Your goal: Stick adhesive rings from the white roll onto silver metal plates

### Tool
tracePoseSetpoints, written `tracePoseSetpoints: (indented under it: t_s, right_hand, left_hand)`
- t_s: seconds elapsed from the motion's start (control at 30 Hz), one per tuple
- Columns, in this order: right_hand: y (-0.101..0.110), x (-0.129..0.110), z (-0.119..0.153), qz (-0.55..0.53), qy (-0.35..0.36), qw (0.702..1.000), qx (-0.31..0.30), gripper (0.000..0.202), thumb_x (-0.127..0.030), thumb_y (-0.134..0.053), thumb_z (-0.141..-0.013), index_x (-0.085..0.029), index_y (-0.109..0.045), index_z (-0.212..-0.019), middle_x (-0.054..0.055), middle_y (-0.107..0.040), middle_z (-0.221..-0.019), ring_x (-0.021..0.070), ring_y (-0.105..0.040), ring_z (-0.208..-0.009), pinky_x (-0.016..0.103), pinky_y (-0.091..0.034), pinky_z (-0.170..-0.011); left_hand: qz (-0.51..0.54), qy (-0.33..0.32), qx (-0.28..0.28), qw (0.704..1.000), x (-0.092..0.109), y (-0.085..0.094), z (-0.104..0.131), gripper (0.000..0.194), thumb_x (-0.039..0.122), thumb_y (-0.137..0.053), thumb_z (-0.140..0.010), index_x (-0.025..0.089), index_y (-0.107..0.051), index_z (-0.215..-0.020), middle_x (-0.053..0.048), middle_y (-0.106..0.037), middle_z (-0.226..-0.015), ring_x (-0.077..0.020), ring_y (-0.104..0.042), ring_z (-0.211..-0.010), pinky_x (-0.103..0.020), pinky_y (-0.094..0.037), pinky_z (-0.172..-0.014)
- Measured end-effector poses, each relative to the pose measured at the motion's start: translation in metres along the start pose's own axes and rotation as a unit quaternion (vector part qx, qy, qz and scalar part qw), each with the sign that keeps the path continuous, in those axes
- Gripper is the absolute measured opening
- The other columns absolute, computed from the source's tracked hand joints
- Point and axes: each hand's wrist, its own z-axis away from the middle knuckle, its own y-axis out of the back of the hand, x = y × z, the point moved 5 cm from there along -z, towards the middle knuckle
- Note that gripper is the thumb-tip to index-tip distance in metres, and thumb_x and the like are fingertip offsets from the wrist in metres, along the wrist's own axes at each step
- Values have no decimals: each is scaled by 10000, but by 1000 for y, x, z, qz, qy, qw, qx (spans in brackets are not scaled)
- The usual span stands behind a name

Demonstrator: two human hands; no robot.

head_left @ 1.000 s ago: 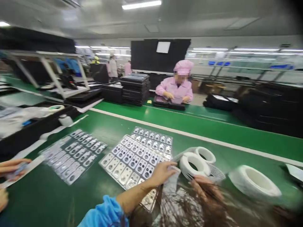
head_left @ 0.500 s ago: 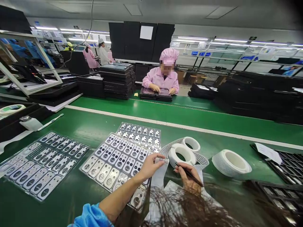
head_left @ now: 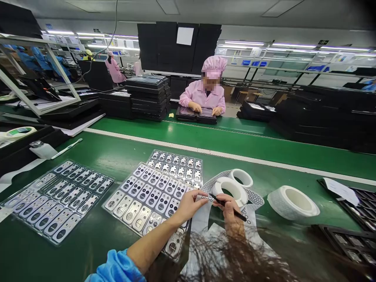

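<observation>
My left hand (head_left: 188, 204) pinches the edge of a white strip of small round stickers (head_left: 205, 188) that runs from two small white rolls (head_left: 230, 187). My right hand (head_left: 230, 209) holds black tweezers (head_left: 226, 205), whose tip touches the strip just beside my left fingertips. Under my left hand lies a clear tray of metal camera-frame parts (head_left: 149, 196), overlapping a second tray behind it (head_left: 176, 162). My hair hangs across the bottom of the view and hides part of my right wrist.
Another tray of parts (head_left: 55, 197) lies at the left on the green belt (head_left: 117, 156). A larger white tape roll (head_left: 293, 201) sits right; black trays (head_left: 352, 219) at far right. A person in pink (head_left: 205, 94) works across the belt beside stacked black trays (head_left: 149, 98).
The view steadied after swinging right and down. My right hand moved left, bringing the tweezers' tip to the sticker strip by my left fingers.
</observation>
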Motion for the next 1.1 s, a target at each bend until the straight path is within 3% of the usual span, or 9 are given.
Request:
tracePoseSetpoints:
  t_s: [0.1,0.17,0.43,0.67,0.9,1.1]
  right_hand:
    - [-3,-3,-3,9,12,1000,6,232,-466,-888,-831,-271,-763,-839,19,-764,-966,196,-744,-941,273,-632,-842]
    - [-4,-2,-5,14,12,1000,0,244,-425,-929,-764,-256,-755,-794,14,-792,-889,186,-765,-860,260,-639,-787]
    - [-1,1,-4,47,35,998,-19,253,-383,-901,-805,-184,-748,-775,34,-827,-888,190,-792,-836,328,-665,-773]
    - [-3,-9,-2,55,61,996,-36,211,-338,-885,-831,-185,-754,-770,19,-832,-876,162,-798,-824,274,-666,-754]
    - [-5,-13,-2,59,85,994,-33,196,-313,-869,-841,-186,-750,-752,10,-828,-852,154,-798,-811,262,-665,-747]
    - [-3,-15,-2,71,97,992,-31,188,-316,-865,-830,-200,-754,-732,17,-827,-843,174,-799,-799,283,-663,-744]
  left_hand:
    - [83,47,-9,995,-8,-5,1,400,141,-497,-992,277,-835,-1156,13,-874,-1021,-167,-834,-859,-254,-657,-698]
    - [126,69,-17,989,-12,-9,2,384,171,-509,-998,292,-842,-1146,25,-873,-1022,-180,-838,-894,-263,-669,-738]
    - [242,133,-40,960,-20,-18,7,325,289,-541,-1002,232,-842,-1108,-7,-871,-1074,-205,-837,-976,-274,-666,-901]
    - [276,194,-67,939,-19,-17,7,272,312,-611,-954,333,-854,-1075,62,-867,-1102,-235,-828,-1038,-331,-658,-961]
    - [302,266,-112,909,-25,-28,6,192,256,-735,-944,188,-846,-1086,-66,-862,-1130,-243,-811,-1097,-399,-632,-1057]
    - [304,288,-130,899,-25,-31,7,156,214,-756,-966,178,-817,-1105,-58,-849,-1152,-232,-791,-1129,-448,-609,-1086]
